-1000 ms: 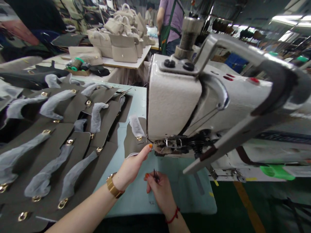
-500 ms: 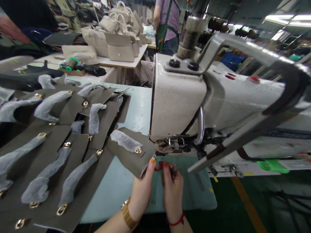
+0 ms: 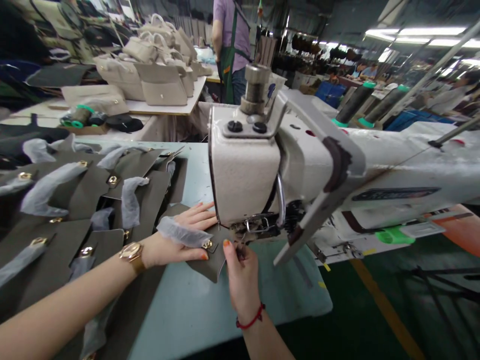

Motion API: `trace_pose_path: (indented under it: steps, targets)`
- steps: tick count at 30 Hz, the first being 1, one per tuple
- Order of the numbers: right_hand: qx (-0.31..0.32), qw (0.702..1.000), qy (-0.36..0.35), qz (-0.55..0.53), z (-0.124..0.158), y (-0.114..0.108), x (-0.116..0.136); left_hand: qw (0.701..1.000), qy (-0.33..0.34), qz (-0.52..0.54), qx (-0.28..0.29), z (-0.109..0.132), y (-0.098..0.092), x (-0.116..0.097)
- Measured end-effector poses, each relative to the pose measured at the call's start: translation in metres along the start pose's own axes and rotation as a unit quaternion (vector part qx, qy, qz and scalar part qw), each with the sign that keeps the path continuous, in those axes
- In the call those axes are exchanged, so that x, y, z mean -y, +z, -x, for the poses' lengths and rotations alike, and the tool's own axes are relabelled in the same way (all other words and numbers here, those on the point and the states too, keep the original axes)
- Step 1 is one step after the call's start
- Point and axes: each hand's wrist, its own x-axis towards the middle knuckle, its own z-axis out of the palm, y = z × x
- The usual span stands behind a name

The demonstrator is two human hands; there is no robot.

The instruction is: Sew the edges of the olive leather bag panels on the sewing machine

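Note:
A grey-brown leather-like bag panel (image 3: 210, 264) lies on the pale blue table under the head of a sewing machine (image 3: 245, 172). Across it runs a handle (image 3: 182, 233) wrapped in white film, fixed at one end by a gold ring (image 3: 207, 244). My left hand (image 3: 165, 250) rests flat on the panel, fingers stretched beneath the wrapped handle, their tips beside the machine head. With thumb and bent fingers, my right hand (image 3: 242, 275) pinches the panel's right edge, just in front of the needle area. The fingers under that edge are partly hidden.
Several similar panels with wrapped handles (image 3: 129, 202) overlap on the left of the table (image 3: 176, 305). A metal guard bar (image 3: 311, 220) slopes down right of my hands. Beige bags (image 3: 161, 82) are piled behind, near a person in a green apron (image 3: 234, 47).
My left hand has gone from the panel's front edge to lying flat beneath the wrapped handle. My right hand now grips the panel's right edge. The view has shifted right.

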Motion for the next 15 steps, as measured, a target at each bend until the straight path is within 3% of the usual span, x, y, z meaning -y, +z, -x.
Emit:
trace_pose_path:
  steps: [4, 9, 15]
  targets:
    - [0.007, 1.0, 0.004, -0.025, -0.001, -0.004, -0.007, 0.996, 0.055, -0.063, 0.041, -0.013, -0.019, -0.016]
    - [0.021, 0.999, 0.01, -0.033, -0.006, -0.012, -0.022, 0.985, 0.098, -0.142, 0.017, -0.004, -0.015, -0.026]
    - [0.05, 0.997, 0.025, -0.057, -0.013, -0.025, -0.02, 0.975, 0.008, -0.219, -0.043, 0.005, 0.001, -0.055]
